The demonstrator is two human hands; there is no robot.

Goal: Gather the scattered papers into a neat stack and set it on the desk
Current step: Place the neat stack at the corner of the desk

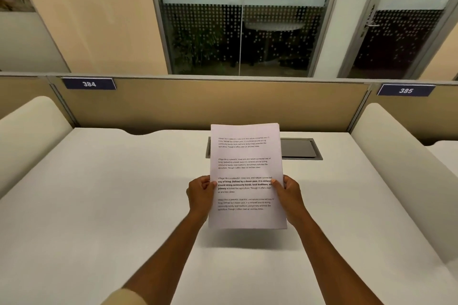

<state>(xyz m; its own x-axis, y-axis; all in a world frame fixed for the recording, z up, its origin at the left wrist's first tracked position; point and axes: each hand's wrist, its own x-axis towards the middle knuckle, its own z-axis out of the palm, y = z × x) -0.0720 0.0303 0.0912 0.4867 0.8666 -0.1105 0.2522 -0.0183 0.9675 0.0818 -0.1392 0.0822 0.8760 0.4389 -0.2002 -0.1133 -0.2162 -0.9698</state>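
Observation:
A stack of white printed papers (246,156) stands upright above the middle of the white desk (111,193), its bottom edge lifted off the surface with a shadow below. My left hand (201,193) grips the stack's left edge, thumb on the front page. My right hand (287,193) grips the right edge the same way. The sheets look aligned; only the top page with paragraphs of text shows. No loose sheets lie on the desk.
A grey cable hatch (301,148) is set in the desk behind the papers. Cream side dividers stand at left (32,131) and right (396,151). A tan back partition (210,104) carries plates 384 and 385. Glass walls lie beyond.

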